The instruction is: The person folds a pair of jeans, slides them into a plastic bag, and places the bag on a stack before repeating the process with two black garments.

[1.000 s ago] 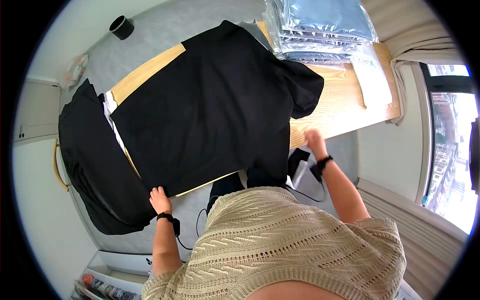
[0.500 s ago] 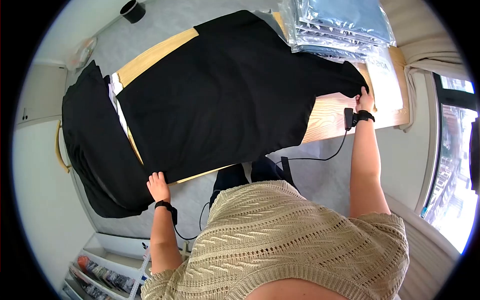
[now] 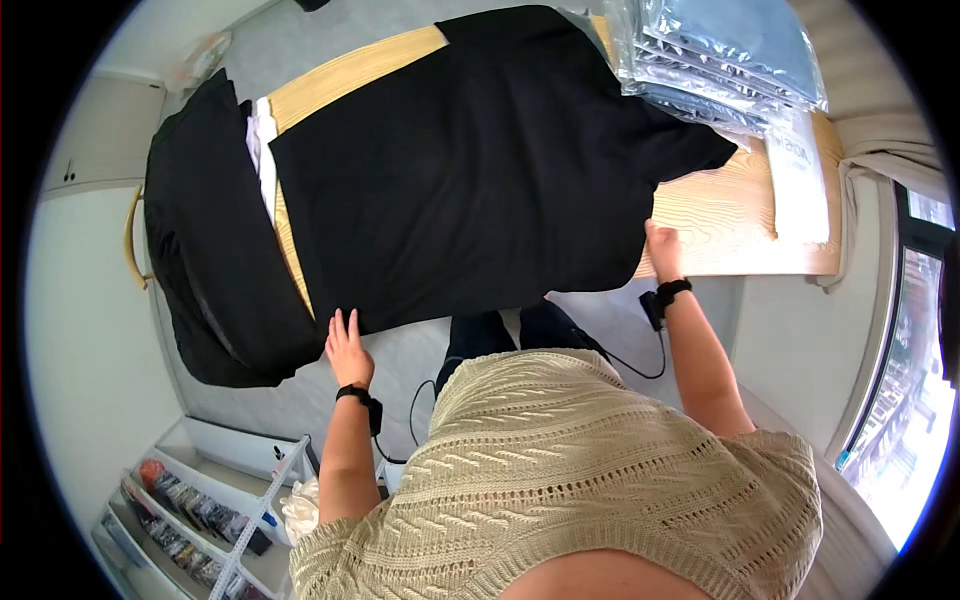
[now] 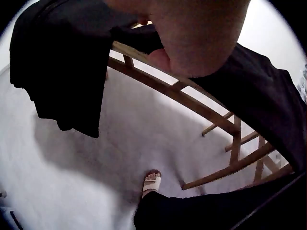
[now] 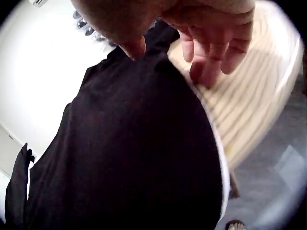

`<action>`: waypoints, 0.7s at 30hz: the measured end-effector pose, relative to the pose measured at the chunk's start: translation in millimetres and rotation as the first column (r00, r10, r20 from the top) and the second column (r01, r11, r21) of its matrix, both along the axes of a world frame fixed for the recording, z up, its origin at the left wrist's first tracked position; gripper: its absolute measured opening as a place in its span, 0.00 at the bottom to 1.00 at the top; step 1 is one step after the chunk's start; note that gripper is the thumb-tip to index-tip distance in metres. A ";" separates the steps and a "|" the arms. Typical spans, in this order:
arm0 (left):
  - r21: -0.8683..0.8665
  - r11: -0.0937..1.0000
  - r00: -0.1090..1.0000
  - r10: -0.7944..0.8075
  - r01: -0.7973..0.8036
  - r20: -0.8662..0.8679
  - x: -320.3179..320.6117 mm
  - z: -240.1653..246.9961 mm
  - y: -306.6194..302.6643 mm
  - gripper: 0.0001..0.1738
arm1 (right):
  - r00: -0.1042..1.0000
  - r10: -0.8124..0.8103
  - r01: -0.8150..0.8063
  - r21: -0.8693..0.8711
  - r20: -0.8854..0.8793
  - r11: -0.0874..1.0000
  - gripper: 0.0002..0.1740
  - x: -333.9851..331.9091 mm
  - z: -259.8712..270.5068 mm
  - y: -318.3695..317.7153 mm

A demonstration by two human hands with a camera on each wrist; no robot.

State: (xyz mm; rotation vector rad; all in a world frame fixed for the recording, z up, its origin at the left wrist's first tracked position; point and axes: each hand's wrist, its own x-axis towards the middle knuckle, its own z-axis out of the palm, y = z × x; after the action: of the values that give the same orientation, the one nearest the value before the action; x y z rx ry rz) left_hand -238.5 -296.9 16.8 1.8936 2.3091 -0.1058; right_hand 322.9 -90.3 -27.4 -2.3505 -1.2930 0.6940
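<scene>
Big black fabric garment (image 3: 470, 180) is spread out between and beyond both hands, on the light wood-grain tabletop (image 3: 715, 225). Left hand (image 3: 349, 352) is at its near-left corner, fingers straight and slightly spread. Right hand (image 3: 664, 250) is at its right edge, fingers relaxed, thumb apart; can't tell if they touch cloth. A bulky draped black cloth (image 3: 210, 240) sits left of the left hand; stacked blue items in clear plastic (image 3: 730, 45) sit beyond the right.
</scene>
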 end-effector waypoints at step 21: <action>-0.050 0.775 0.702 0.595 -0.629 0.391 -104.3 -65.2 113.6 0.19 | 0.980 -0.113 0.085 -0.167 -0.161 0.982 0.34 -7.8 -3.4 -26.7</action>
State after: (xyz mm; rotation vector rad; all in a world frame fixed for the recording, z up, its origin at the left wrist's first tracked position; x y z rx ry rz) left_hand -342.8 -183.2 -48.4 0.9377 2.5251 0.4204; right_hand 315.0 -117.0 -30.8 -2.4005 -1.0753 0.9754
